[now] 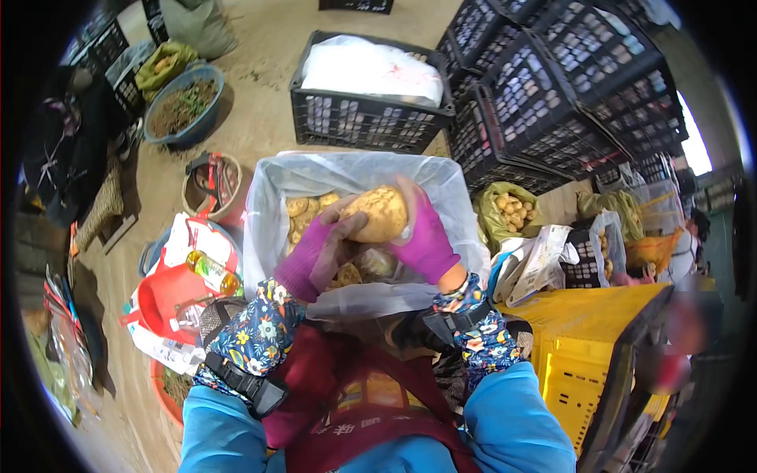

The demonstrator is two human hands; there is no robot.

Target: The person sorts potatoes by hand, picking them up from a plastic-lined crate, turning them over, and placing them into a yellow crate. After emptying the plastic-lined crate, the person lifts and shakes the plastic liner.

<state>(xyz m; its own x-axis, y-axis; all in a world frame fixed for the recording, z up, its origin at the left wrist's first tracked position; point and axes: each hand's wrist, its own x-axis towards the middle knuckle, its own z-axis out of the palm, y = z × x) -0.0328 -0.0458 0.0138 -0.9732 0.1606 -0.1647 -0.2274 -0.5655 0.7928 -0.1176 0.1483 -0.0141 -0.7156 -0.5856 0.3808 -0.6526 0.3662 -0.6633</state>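
Observation:
A large yellow-brown potato [380,214] is held up between my two gloved hands, over a crate lined with clear plastic [272,177]. My left hand [319,251], in a purple glove, is closed on the potato's left and lower side. On its right side, my right hand [422,232] grips it too; those fingers are slightly blurred. Below, several more potatoes [303,211] lie in the lined crate, mostly toward its left side. Part of the crate's contents is hidden by my hands.
Ahead stands a black crate [371,126] with a white bag on top. Stacked black crates [544,94] rise at the right, beside a green sack of potatoes [509,211]. A yellow crate [568,339] is near my right arm; a red basin [165,303] and bottle [213,272] are left. Another person [71,158] sits far left.

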